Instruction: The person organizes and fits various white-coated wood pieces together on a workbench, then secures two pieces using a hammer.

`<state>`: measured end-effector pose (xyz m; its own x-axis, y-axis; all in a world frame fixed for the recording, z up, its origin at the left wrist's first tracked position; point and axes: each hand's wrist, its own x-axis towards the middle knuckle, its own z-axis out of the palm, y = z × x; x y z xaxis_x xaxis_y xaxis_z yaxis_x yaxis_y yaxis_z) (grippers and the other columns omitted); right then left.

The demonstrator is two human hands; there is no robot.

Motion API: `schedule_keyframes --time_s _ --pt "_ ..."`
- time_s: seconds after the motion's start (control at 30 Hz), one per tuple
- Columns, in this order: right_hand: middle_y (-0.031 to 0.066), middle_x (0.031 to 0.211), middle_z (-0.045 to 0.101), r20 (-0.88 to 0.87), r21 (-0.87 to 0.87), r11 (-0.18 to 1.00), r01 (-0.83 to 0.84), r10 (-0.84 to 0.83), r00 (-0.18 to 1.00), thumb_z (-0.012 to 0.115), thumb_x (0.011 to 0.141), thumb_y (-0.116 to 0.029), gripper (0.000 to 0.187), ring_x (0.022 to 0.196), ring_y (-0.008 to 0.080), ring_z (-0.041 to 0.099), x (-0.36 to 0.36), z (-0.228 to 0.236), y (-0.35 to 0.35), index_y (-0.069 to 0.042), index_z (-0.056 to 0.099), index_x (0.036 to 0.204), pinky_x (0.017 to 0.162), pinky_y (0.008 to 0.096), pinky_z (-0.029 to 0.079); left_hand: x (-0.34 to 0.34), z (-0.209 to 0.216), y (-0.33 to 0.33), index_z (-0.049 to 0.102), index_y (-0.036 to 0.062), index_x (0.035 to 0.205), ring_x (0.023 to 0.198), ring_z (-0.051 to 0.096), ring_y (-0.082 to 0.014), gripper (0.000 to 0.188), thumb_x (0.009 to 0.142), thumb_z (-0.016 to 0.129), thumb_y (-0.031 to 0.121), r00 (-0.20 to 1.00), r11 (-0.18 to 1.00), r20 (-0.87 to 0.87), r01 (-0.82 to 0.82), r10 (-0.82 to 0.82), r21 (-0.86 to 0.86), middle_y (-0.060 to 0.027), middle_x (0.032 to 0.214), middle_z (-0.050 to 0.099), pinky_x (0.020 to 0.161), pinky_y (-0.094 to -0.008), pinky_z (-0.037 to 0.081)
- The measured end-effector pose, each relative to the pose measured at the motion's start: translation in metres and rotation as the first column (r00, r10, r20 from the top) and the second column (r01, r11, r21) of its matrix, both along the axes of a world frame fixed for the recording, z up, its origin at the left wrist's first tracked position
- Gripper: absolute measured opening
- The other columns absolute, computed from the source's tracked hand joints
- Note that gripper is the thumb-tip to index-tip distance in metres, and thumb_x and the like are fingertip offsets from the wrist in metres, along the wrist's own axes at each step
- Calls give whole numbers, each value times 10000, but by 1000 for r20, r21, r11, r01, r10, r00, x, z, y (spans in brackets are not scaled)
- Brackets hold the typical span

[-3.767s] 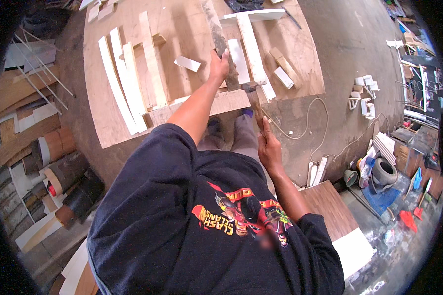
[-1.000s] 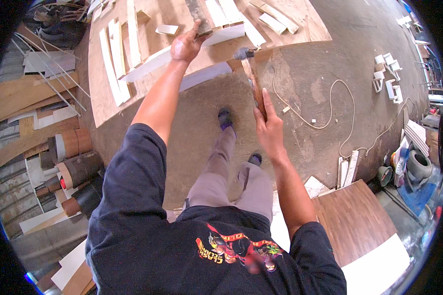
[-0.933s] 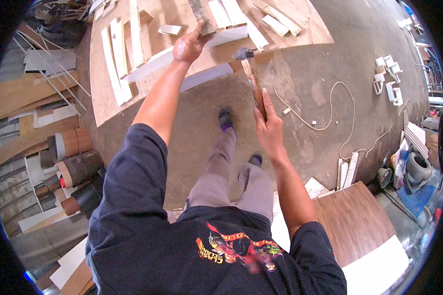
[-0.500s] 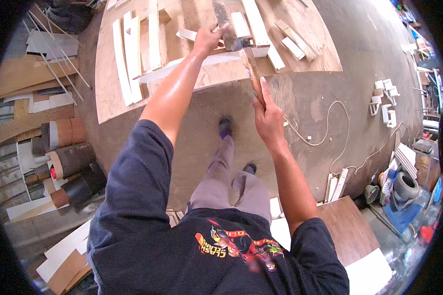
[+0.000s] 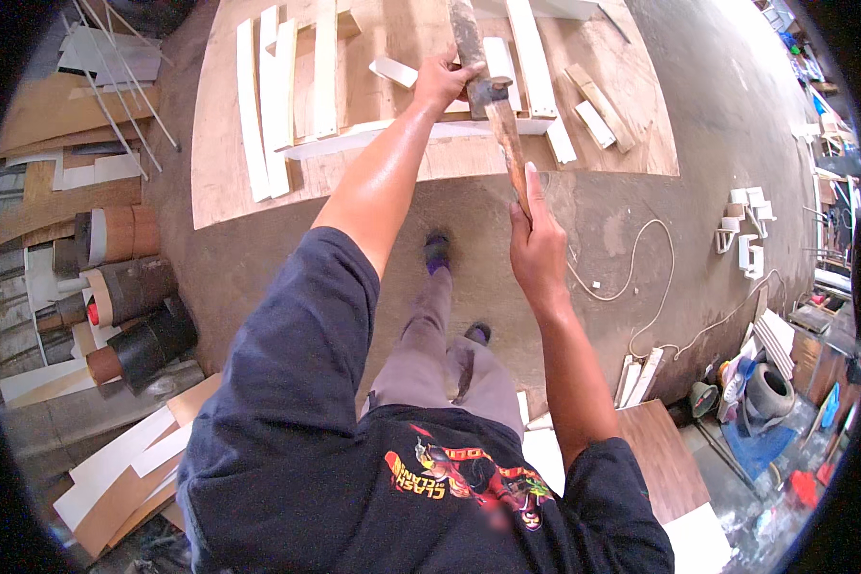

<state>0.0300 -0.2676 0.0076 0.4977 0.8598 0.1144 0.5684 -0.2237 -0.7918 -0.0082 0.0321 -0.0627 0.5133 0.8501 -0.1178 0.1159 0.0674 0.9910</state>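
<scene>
My right hand (image 5: 538,247) grips the lower end of a wooden-handled hammer (image 5: 507,143), whose metal head sits up by my other hand. My left hand (image 5: 442,78) reaches out over a large plywood sheet (image 5: 220,182) lying on the floor and is closed around a dark upright piece of wood (image 5: 468,38). That piece stands beside a long white strip (image 5: 354,142) laid across the sheet. The hammer head is level with my left hand's fingers, just to their right.
Several white wooden slats (image 5: 268,96) and short blocks (image 5: 593,100) lie on the plywood. Rolled material and boards (image 5: 115,306) pile up at the left. A white cord (image 5: 631,277) trails over the concrete floor at the right, near tools and clutter (image 5: 756,383).
I have stepped closer to the plywood sheet. The hammer head has come up next to my left hand, which keeps its hold on the dark piece of wood.
</scene>
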Motion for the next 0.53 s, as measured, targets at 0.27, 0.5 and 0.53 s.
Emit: schedule_keyframes --time_s 0.27,0.5,0.53 --pt "293 927 655 41 -316 948 -34 49 998 519 977 -177 596 870 475 640 1 29 6 -190 306 1532 717 550 493 -4 -6 -1 627 5 1246 635 676 -135 517 836 790 274 999 999 -39 -35 36 20 -86 832 716 534 -274 574" --pt "274 925 670 91 -290 956 -35 64 994 549 970 -210 637 827 458 658 7 12 8 -217 278 1546 708 544 506 -2 -18 7 483 26 1403 568 635 -106 697 834 792 284 995 998 -90 -50 53 40 -82 792 712 485 -263 521" --pt "262 935 676 39 -241 969 -53 64 997 546 976 -221 646 831 456 660 11 10 7 -226 257 1554 721 538 512 -2 -16 6 594 74 1340 599 651 -101 575 843 784 293 992 998 -117 -43 48 46 -62 792 712 503 -261 540"
